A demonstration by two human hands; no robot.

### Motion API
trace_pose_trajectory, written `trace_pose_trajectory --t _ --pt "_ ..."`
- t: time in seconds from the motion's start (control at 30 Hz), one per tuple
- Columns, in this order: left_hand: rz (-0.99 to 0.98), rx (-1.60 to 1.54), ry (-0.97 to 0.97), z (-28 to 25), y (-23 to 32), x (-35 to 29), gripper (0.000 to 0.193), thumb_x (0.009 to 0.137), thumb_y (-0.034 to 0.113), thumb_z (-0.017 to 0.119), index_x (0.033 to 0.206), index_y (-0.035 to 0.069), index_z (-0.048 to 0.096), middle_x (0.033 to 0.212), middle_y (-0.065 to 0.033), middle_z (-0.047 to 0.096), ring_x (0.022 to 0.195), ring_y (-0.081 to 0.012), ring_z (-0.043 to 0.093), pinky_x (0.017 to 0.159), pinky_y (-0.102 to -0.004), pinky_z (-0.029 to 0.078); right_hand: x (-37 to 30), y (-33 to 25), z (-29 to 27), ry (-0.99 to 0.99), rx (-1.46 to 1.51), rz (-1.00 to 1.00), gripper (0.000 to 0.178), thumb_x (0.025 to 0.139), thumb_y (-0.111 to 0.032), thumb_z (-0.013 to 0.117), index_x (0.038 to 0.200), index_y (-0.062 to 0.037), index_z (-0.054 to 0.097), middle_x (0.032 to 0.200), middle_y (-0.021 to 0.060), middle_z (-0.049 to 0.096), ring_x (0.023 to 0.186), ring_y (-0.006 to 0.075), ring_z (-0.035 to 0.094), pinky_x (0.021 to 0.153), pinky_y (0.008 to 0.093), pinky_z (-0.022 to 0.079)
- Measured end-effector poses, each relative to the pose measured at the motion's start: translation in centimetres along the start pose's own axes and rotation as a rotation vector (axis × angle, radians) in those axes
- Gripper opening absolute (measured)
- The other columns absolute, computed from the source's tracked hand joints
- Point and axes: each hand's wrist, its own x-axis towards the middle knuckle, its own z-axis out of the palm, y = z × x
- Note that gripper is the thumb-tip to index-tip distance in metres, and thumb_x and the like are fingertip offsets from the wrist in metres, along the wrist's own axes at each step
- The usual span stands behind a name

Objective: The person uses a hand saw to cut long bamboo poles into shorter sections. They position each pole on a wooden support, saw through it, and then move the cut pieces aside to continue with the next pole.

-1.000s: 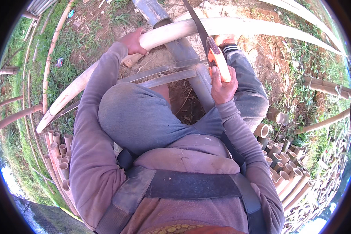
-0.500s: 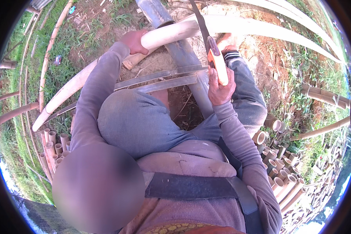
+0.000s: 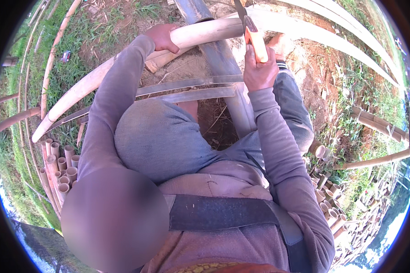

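My left hand [image 3: 164,38] is closed over a long pale bamboo pole [image 3: 209,32], which runs from the lower left up to the right. My right hand [image 3: 260,68] grips the orange handle of a hand saw [image 3: 257,44]. Its dark blade extends away from me across the pole, right of the grey beam [image 3: 221,57]. Strong sunlight washes out the pole beyond the blade, so I cannot tell how deep any cut there is. Beneath the pole lies the beam, running toward my legs. A shorter bamboo piece [image 3: 161,61] sits below the pole near my left hand.
Metal-looking flat bars [image 3: 191,94] cross in front of my knee. Cut bamboo tubes [image 3: 64,161] stand upright at left, and several more [image 3: 330,200] are heaped at right. My bare foot [image 3: 281,44] is close to the saw. Long bamboo strips [image 3: 346,18] stretch off at upper right.
My right hand and the saw have moved away from me, up in the picture. The whole view has shifted slightly. My left hand keeps its hold on the pole.
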Motion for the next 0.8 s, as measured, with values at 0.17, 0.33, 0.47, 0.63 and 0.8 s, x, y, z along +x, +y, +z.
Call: trace_pose_trajectory --t 0.17,0.33,0.47,0.63,0.8 --pt "-0.074 0.046 0.031 0.5 -2.2 -0.3 0.093 0.061 0.039 0.091 0.145 0.011 0.06 0.132 -0.0197 0.071 0.121 -0.0355 0.068 0.107 -0.0401 0.051 -9.7 5.8 -4.7 -0.047 -0.052 -0.054 0.029 0.093 -0.017 0.081 0.109 0.0016 0.066 0.097 0.0177 0.071 0.075 0.0289 0.073 0.071 0.0391 0.056" --pt "-0.13 0.094 -0.027 -0.3 1.6 -2.6 0.094 0.065 0.04 0.089 0.148 0.011 0.055 0.133 -0.0201 0.07 0.12 -0.0374 0.068 0.105 -0.0439 0.053 -10.4 3.0 -9.4 0.122 0.187 -0.119 0.03 0.104 -0.017 0.07 0.117 0.0067 0.058 0.099 0.0128 0.066 0.08 0.0166 0.067 0.079 0.0326 0.064" --pt "-0.121 0.244 0.089 0.8 3.8 -5.3 0.09 0.07 0.04 0.087 0.148 0.011 0.051 0.127 -0.0187 0.07 0.114 -0.04 0.069 0.102 -0.0463 0.055 -4.9 8.2 -13.9 0.277 0.102 -0.023 0.033 0.105 -0.019 0.064 0.126 0.0046 0.053 0.114 0.0211 0.065 0.098 0.0256 0.07 0.09 0.0455 0.063" --pt "-0.069 0.316 0.35 4.2 3.8 -8.6 0.086 0.077 0.043 0.085 0.15 0.014 0.048 0.142 -0.0164 0.059 0.132 -0.0381 0.058 0.111 -0.0518 0.046 4.4 19.2 -15.5 0.398 -0.567 0.098 0.025 0.102 -0.021 0.06 0.112 0.0019 0.066 0.107 0.0229 0.067 0.09 0.0295 0.069 0.078 0.0475 0.056" --pt "-0.007 0.112 0.586 5.7 1.7 -11.3 0.087 0.081 0.05 0.084 0.151 0.012 0.049 0.144 -0.0191 0.057 0.137 -0.0402 0.051 0.116 -0.0529 0.041 7.1 32.8 -17.5 -0.116 -1.136 0.333 0.056 0.094 -0.042 0.064 0.13 -0.0001 0.06 0.128 0.0237 0.063 0.111 0.0359 0.066 0.092 0.0515 0.054"
